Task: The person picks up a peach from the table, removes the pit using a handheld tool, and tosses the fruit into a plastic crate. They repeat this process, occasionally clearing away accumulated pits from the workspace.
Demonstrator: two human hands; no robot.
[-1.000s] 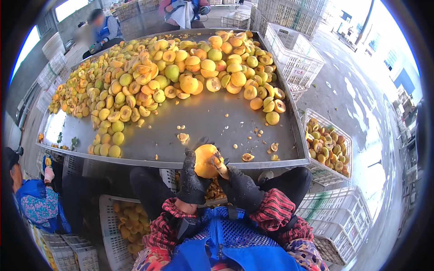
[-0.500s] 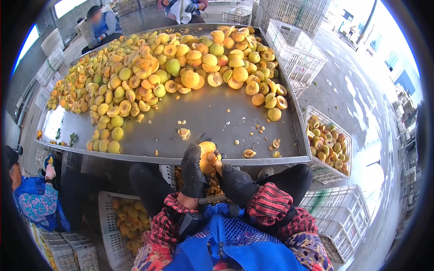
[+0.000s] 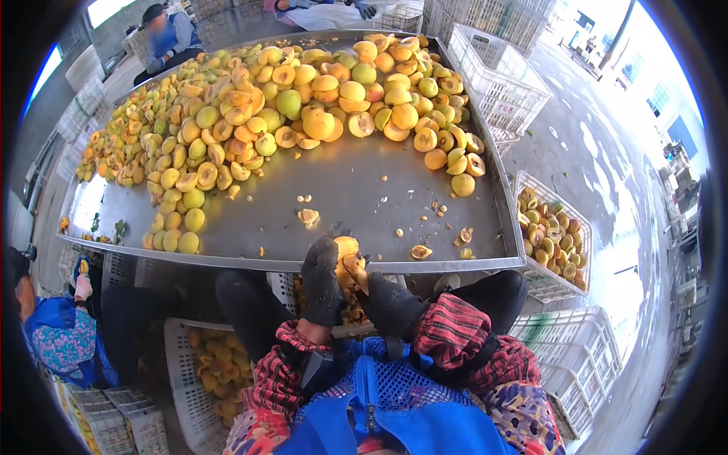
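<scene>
My left hand (image 3: 321,279), in a dark dirty glove, is wrapped round a yellow peach (image 3: 346,250) above the near edge of the metal table (image 3: 334,182). My right hand (image 3: 387,302), also gloved with bare fingertips showing, is closed against the near side of the same peach. Whether a small tool sits in the right hand is hidden. Beyond my hands lies a big heap of whole and halved peaches (image 3: 250,114). A torn piece of peach (image 3: 307,217) and small scraps rest on the metal just past my left hand.
A crate of peach halves (image 3: 557,284) stands right of the table, with stacked white crates (image 3: 580,364) nearer me. Another crate (image 3: 182,379) holding peaches is at my lower left. Co-workers sit left (image 3: 64,326) and at the far side (image 3: 171,38). A raised rim edges the table.
My hands stay closed on the peach, with a slight shift of the right fingers. The view has tilted a little. The far co-worker's white cloth and gloved hand have moved.
</scene>
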